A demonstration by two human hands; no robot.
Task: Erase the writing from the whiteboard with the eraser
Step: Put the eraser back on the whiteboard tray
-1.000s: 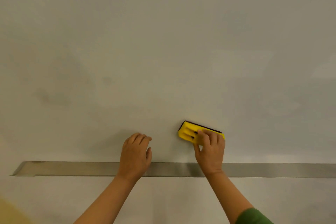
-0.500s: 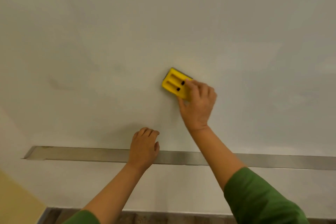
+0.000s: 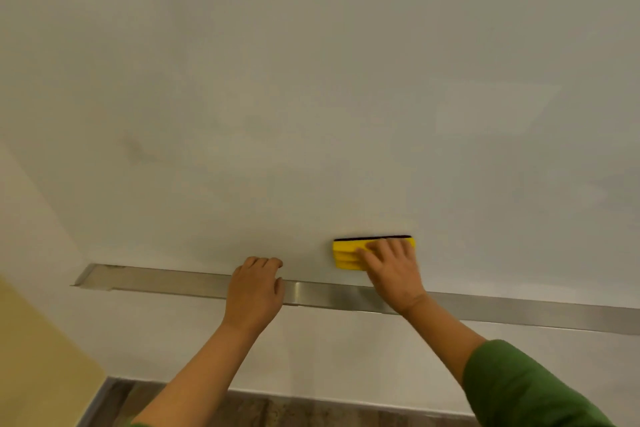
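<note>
The whiteboard (image 3: 311, 80) fills most of the view, pale and nearly blank, with a faint grey smudge (image 3: 133, 149) at the left. A yellow eraser (image 3: 348, 253) with a black felt edge lies flat against the board low down, just above the tray. My right hand (image 3: 391, 270) presses on it, fingers spread over its right half. My left hand (image 3: 254, 288) rests with curled fingers against the board's lower edge, over the tray, holding nothing.
A metal tray (image 3: 156, 279) runs along the board's bottom edge from left to far right. Below it is white wall (image 3: 346, 357), then a wood-look floor (image 3: 277, 412). A yellow panel (image 3: 38, 357) stands at the lower left.
My right hand has swept the eraser from mid-board down and to the right, to just above the tray, and turned it level. My left hand stays at the tray.
</note>
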